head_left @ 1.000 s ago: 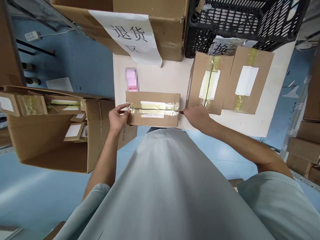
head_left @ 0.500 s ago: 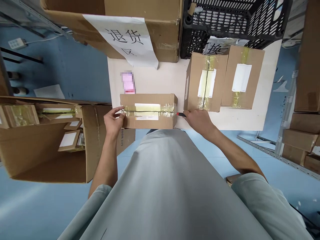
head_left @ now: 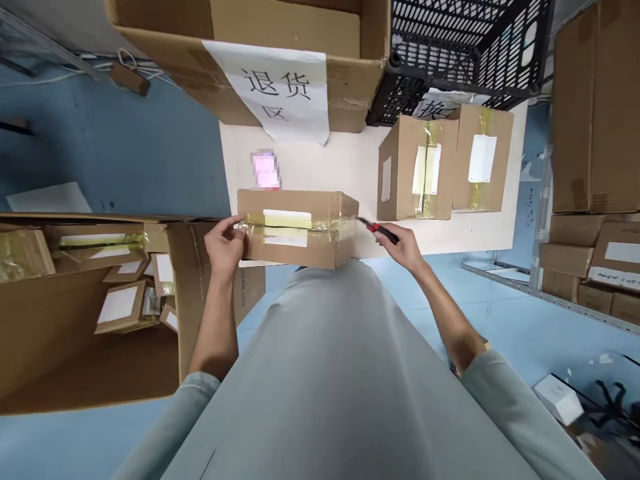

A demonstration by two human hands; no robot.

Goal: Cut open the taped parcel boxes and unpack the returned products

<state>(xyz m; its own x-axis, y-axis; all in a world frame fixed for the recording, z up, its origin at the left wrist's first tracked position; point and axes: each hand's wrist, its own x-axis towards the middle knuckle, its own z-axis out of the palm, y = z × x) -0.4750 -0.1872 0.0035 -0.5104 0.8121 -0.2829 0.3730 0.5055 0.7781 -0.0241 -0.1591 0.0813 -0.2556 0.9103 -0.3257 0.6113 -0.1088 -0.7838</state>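
A long cardboard box (head_left: 287, 253) lies at the front edge of the white table. Yellowish tape runs along its top over a white label, with a dark slit line through the tape. At the box's left end my left hand (head_left: 224, 245) is closed, thumb and fingers holding that corner. My right hand (head_left: 403, 247) grips a red and black utility knife (head_left: 383, 231), just off the box's right end. The blade points left, toward the taped end face, and whether it touches the box I cannot tell.
Two taped boxes (head_left: 403, 173) stand at the right of the white table (head_left: 345, 163). Behind are a large carton (head_left: 350, 100) with a paper sign and a black crate (head_left: 435, 63). A big open carton (head_left: 173, 320) with small boxes stands left; stacked cartons (head_left: 575, 113) rise right.
My right hand has drawn back slightly to the right and turned, showing more of the knife. The long box is tilted or turned so its right end face shows. The camera view has shifted.
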